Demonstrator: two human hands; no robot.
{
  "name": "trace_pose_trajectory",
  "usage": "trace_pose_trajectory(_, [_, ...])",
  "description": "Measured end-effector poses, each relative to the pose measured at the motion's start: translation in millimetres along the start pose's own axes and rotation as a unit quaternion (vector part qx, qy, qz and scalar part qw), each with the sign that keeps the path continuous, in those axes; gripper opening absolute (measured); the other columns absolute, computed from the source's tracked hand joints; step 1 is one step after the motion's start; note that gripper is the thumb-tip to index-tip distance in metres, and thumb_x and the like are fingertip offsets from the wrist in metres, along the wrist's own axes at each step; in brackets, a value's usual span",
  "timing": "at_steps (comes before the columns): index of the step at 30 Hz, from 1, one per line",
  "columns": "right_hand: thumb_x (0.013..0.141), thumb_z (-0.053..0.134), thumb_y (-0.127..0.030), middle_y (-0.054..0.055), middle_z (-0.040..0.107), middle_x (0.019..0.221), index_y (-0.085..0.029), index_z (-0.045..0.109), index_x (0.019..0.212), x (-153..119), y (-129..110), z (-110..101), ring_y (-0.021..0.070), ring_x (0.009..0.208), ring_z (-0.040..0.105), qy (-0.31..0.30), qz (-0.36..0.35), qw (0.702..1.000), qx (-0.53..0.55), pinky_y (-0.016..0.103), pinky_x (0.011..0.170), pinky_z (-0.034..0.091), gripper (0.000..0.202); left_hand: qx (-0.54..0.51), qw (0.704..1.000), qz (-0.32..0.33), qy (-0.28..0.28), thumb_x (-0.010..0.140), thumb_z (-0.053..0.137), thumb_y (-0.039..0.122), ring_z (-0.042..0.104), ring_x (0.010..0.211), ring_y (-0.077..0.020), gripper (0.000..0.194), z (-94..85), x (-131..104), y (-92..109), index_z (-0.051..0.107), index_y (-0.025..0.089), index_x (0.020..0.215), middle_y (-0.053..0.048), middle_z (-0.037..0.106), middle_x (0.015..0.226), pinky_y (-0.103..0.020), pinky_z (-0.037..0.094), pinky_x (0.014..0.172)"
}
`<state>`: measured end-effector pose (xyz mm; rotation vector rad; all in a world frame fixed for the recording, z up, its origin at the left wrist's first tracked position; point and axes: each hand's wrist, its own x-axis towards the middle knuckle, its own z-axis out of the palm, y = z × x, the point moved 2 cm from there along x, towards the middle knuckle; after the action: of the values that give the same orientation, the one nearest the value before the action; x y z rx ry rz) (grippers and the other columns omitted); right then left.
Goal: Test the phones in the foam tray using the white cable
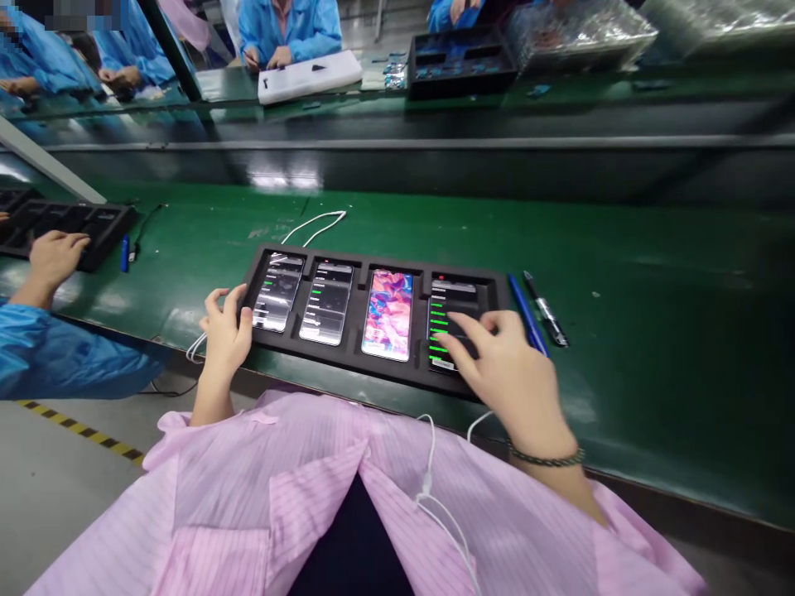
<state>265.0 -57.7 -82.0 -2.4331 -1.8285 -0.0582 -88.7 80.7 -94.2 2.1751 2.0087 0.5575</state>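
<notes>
Pink striped cloth (224,497) is seen at the bottom of the frame. Mid-frame, four lit phones are held in a black tray (335,358), one in each slot. Dark lists are shown on the first phone (279,294), second phone (326,302) and last phone (442,300); a bright picture fills the third phone (388,314). How much is done or left cannot be told. The tray's left end is touched by the left hand (227,335), fingers bent and apart. Nothing is held by the right hand (515,372), half open over the last phone.
</notes>
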Motion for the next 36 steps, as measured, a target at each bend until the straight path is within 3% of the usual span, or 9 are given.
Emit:
trace_pose_trajectory(5, [0.102,0.030,-0.047,0.014,0.059,0.111,-0.019,0.071,0.122,-27.8,31.2,8.2,0.0188,0.067,0.055,0.044,0.056,0.997,0.038,0.027,0.050,0.035,0.054,0.000,1.000,0.007,-0.028,0.098,0.032,0.038,0.054,0.123,-0.0302,0.052,-3.2,-0.7,-5.6,0.054,0.023,0.143,-0.018,0.038,0.150,-0.054,0.035,0.111])
trace_pose_trajectory(9, [0.100,0.032,-0.042,0.014,0.061,0.112,-0.019,0.072,0.121,-30.8,22.7,11.4,0.0193,0.068,0.056,0.037,0.057,0.996,0.053,0.028,0.052,0.037,0.051,0.017,0.999,0.007,-0.036,0.100,0.031,0.041,0.057,0.120,-0.0296,0.051,-5.5,-0.3,-0.3,0.054,0.028,0.144,-0.016,0.032,0.158,-0.057,0.033,0.111])
trace_pose_trajectory(16, [0.098,0.039,-0.043,0.011,0.062,0.103,-0.017,0.072,0.115,-29.4,11.5,0.7,0.0181,0.069,0.056,0.041,0.003,0.988,0.147,0.030,0.056,0.040,0.045,0.014,0.998,0.048,-0.028,0.102,0.030,0.049,0.042,0.140,-0.0361,0.052,-5.6,-9.7,2.4,0.058,0.030,0.141,-0.014,0.032,0.161,-0.061,0.028,0.112])
trace_pose_trajectory(19, [0.097,0.044,-0.051,0.007,0.059,0.092,-0.017,0.070,0.114,-31.3,-1.6,-11.6,0.0139,0.060,0.048,0.018,-0.051,0.951,0.303,0.029,0.057,0.042,0.046,-0.034,0.992,0.119,-0.023,0.103,0.023,0.050,0.045,0.139,-0.0308,0.056,-9.5,-20.2,18.8,0.063,0.027,0.135,-0.013,0.041,0.156,-0.051,0.032,0.113])
trace_pose_trajectory(22, [0.096,0.043,-0.061,0.008,0.060,0.095,-0.018,0.069,0.120,-31.8,-23.8,-21.9,0.0128,0.059,0.045,-0.035,-0.140,0.910,0.389,0.028,0.053,0.040,0.055,-0.075,0.958,0.260,-0.099,0.103,0.026,0.051,0.051,0.132,-0.0261,0.054,-9.4,-33.9,50.6,0.067,0.028,0.129,-0.010,0.057,0.144,-0.045,0.033,0.111])
trace_pose_trajectory(25, [0.096,0.041,-0.062,0.011,0.063,0.108,-0.019,0.072,0.118,-30.2,-30.7,-24.4,0.0152,0.065,0.053,0.003,-0.104,0.960,0.259,0.029,0.054,0.039,0.057,-0.061,0.932,0.330,-0.136,0.103,0.038,0.049,0.054,0.129,-0.0270,0.043,-9.3,-40.3,68.7,0.070,0.031,0.125,-0.007,0.065,0.136,-0.047,0.027,0.110])
trace_pose_trajectory(28, [0.099,0.038,-0.055,0.010,0.069,0.112,-0.023,0.073,0.119,-26.8,-16.6,-16.1,0.0212,0.072,0.062,0.021,-0.006,0.994,0.106,0.029,0.052,0.036,0.051,-0.046,0.959,0.270,-0.072,0.104,0.039,0.045,0.054,0.129,-0.0278,0.040,-14.7,-34.2,53.2,0.069,0.030,0.124,-0.008,0.064,0.138,-0.048,0.027,0.105])
trace_pose_trajectory(31, [0.100,0.036,-0.052,0.009,0.074,0.106,-0.023,0.066,0.131,-17.4,-1.0,-3.4,0.0269,0.074,0.067,-0.026,0.013,0.997,0.075,0.031,0.052,0.039,0.051,-0.034,0.982,0.188,-0.013,0.104,0.037,0.044,0.055,0.128,-0.0280,0.040,-21.2,-27.7,20.8,0.069,0.027,0.123,-0.010,0.064,0.138,-0.047,0.028,0.102])
trace_pose_trajectory(36, [0.101,0.032,-0.055,0.018,0.073,0.111,-0.013,0.051,0.146,3.3,-4.2,-2.2,0.0323,0.072,0.069,0.000,0.035,0.998,0.048,0.035,0.051,0.039,0.065,-0.009,0.989,0.148,-0.013,0.104,0.037,0.043,0.053,0.131,-0.0288,0.040,-22.4,-29.4,2.4,0.067,0.028,0.126,-0.011,0.061,0.141,-0.048,0.029,0.102])
